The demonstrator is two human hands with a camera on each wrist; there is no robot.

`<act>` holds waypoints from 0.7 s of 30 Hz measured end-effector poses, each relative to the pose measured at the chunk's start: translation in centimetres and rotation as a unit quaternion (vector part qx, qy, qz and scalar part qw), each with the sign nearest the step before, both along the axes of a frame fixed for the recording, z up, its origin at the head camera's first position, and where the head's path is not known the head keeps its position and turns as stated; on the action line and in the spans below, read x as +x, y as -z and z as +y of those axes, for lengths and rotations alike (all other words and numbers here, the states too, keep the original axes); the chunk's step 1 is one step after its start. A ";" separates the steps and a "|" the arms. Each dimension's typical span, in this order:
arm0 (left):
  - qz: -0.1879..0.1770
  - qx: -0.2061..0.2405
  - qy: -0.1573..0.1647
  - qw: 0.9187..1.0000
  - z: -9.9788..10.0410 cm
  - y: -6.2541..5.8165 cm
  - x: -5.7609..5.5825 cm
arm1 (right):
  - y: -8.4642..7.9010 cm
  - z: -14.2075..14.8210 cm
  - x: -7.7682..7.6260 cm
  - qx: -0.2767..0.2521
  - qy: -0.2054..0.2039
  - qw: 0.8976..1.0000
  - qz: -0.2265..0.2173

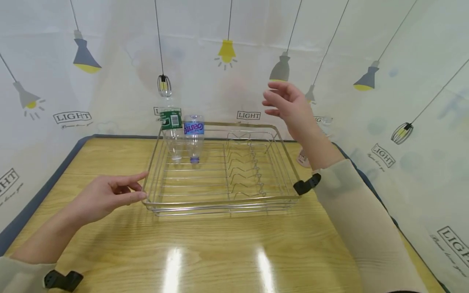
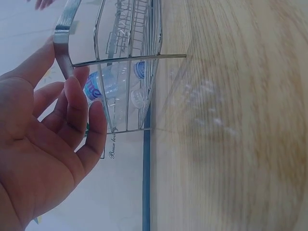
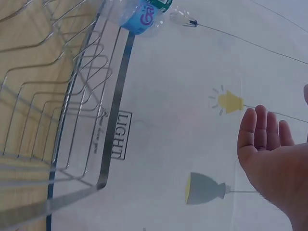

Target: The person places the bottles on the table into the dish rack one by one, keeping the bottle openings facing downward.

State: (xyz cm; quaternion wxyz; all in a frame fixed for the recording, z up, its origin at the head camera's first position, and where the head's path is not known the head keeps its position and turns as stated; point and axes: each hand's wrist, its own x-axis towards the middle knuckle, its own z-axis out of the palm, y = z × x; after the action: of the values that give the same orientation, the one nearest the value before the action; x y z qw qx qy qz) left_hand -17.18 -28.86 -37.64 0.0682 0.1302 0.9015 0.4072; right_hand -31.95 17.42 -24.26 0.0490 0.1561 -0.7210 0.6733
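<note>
A metal wire dish rack (image 1: 220, 202) stands on the wooden table. My left hand (image 1: 106, 197) touches its front left corner, thumb and index fingertips at the rim, the other fingers loosely bent. Inside the rack's left back part, two clear plastic bottles lean with their caps down: one with a green label (image 1: 171, 120), one with a blue label (image 1: 194, 128). The blue bottle cap (image 2: 139, 70) shows through the wires in the left wrist view. Raised above the rack's back right corner, my right hand (image 1: 289, 103) holds nothing, its fingers loosely bent.
Behind my right forearm a further clear bottle (image 1: 303, 158) is partly hidden. Wire plate dividers (image 1: 243, 167) fill the rack's right part. A white backdrop (image 1: 234, 89) printed with lamps surrounds the table (image 1: 212, 252), whose edge is dark.
</note>
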 end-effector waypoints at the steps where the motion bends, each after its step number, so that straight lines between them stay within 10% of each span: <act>1: 0.002 -0.002 0.000 1.000 0.0 0.0 0.0 | 0.4 0.9 0.3 0.007 0.002 1.000 0.002; 13: 0.002 0.000 0.000 1.000 -0.1 0.1 0.0 | 5.0 9.6 3.4 0.091 0.021 0.995 0.023; 21: -0.001 0.006 -0.002 1.000 -0.1 0.2 0.0 | 8.2 15.2 2.8 -0.023 0.071 0.997 0.031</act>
State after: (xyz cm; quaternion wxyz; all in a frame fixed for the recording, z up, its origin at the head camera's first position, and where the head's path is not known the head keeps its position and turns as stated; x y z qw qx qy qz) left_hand -17.15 -28.94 -37.87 0.0673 0.1280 0.8993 0.4127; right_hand -29.12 32.64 -32.51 0.1227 0.1237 -0.7127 0.6795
